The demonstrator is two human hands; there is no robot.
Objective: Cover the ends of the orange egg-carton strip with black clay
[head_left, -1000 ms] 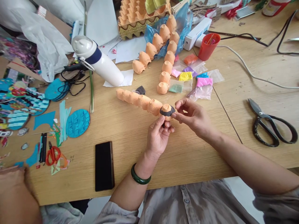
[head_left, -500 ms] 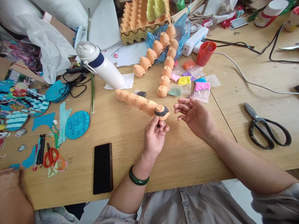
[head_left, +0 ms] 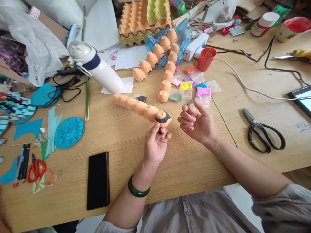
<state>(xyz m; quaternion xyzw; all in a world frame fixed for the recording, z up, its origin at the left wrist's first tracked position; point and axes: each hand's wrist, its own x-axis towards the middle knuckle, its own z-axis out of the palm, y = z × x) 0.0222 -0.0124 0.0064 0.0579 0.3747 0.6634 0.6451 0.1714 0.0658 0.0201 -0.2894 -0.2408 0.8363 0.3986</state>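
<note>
My left hand [head_left: 156, 144] pinches the near end of an orange egg-carton strip [head_left: 136, 106], thumb on the near side and fingers curled beneath. A dark band of what looks like modelling clay [head_left: 167, 117] wraps part of the end cup, below its orange tip. To the right of that cup, apart from it, my right hand [head_left: 198, 124] hovers with fingers loosely curled and thumb raised away from them; I see nothing held in it. Beyond the hands stand two more orange carton strips [head_left: 167, 76] [head_left: 152, 59]. A small dark packet [head_left: 142, 99] lies behind the held strip.
Coloured clay packets [head_left: 186, 85] lie near a red cup [head_left: 206, 59]. Black-handled scissors [head_left: 264, 132] rest at right, a phone [head_left: 98, 181] at front left. A white bottle [head_left: 97, 66], egg trays [head_left: 143, 24], blue paper pieces [head_left: 69, 132] and red scissors [head_left: 36, 170] surround the workspace.
My right hand's fingers have curled in more, with the thumb lifted. The left hand keeps its hold on the strip. The view has turned slightly right, and the other person's hand at left is mostly out of sight.
</note>
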